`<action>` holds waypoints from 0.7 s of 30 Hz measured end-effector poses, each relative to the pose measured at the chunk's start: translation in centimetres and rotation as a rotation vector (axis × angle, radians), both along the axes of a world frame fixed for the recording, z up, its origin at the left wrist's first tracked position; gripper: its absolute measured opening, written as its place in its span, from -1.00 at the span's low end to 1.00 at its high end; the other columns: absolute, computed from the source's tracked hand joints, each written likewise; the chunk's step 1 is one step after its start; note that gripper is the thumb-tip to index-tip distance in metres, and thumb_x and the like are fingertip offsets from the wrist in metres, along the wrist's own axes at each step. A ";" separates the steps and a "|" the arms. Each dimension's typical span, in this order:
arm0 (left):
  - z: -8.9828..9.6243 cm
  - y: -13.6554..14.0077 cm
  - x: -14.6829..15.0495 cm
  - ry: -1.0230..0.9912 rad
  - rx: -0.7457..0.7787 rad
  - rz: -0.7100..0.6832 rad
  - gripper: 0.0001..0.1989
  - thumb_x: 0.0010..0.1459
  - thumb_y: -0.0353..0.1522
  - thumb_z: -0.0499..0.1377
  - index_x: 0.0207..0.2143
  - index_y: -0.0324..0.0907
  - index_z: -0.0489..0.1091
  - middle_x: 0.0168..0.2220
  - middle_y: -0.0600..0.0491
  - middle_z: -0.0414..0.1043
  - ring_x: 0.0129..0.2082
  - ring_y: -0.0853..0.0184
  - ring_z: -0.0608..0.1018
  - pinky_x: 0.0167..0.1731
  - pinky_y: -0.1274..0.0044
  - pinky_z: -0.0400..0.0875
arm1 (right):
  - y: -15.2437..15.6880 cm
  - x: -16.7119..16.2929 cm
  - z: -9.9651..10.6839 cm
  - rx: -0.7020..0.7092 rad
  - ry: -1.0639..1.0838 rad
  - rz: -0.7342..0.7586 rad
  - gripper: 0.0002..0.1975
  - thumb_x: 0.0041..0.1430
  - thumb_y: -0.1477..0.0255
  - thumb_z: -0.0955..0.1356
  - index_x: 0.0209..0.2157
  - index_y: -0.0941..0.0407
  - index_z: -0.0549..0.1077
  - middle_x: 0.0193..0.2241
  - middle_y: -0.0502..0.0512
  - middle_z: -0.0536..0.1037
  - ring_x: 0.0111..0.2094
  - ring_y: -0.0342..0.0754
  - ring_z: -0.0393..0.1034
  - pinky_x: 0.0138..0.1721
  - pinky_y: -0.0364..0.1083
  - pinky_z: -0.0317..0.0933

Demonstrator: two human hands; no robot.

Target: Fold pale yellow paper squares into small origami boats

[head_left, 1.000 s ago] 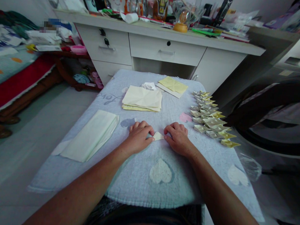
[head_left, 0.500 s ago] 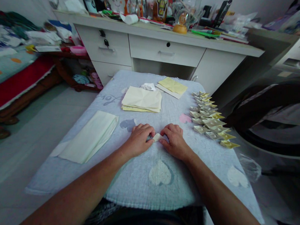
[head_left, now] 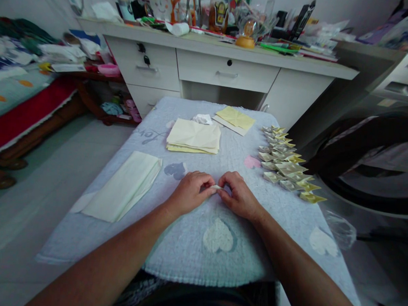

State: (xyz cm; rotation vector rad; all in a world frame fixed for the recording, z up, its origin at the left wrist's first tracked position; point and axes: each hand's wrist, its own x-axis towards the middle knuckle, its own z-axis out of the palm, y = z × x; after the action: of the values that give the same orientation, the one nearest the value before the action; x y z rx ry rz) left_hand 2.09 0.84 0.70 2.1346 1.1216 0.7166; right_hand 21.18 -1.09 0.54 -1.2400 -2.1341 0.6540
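A small piece of folded paper, pale cream, is pinched between both hands above the cloth-covered table. My left hand grips its left end with thumb and fingers, and my right hand grips its right end the same way. Only a thin sliver of the paper shows between the fingertips. Beyond the hands lies a stack of cream and yellow paper sheets. To the right stand rows of small folded paper boats, whitish and yellow.
A large folded pale sheet lies at the left. Two paper pieces and a crumpled white tissue sit at the back. A cluttered white desk stands behind, a front-loading washing machine at the right.
The folded paper has tilted from showing its flat face to showing a thin edge. Both hands have turned slightly and their fingertips are a little closer together.
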 end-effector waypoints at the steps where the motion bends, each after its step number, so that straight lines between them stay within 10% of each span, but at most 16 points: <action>1: 0.1 0.0 -0.1 -0.037 -0.010 0.008 -0.88 0.13 -0.35 0.20 -0.45 -0.18 0.41 -0.44 0.11 0.43 -0.36 0.34 0.45 -0.30 0.51 0.25 | -0.1 0.0 0.1 -0.005 0.037 0.005 -0.95 0.18 0.45 0.33 -0.29 0.11 0.36 -0.35 0.04 0.44 -0.26 -0.03 0.25 -0.18 -0.04 0.08; 21: 0.0 0.0 -0.2 -0.406 -0.347 0.079 -0.81 0.10 -0.28 0.20 -0.44 -0.24 0.42 -0.50 0.13 0.36 -0.50 0.44 0.36 -0.47 0.58 0.21 | -0.2 -0.1 0.6 -0.166 0.228 0.071 -0.76 0.25 0.23 0.31 -0.35 0.12 0.44 -0.43 0.02 0.44 -0.33 -0.08 0.29 -0.28 -0.10 0.12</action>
State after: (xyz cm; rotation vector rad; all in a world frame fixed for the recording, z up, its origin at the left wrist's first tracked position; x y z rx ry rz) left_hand 1.90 0.82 0.71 1.5759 1.0237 0.8724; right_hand 21.06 -1.34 1.12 -1.1179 -1.9732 0.9719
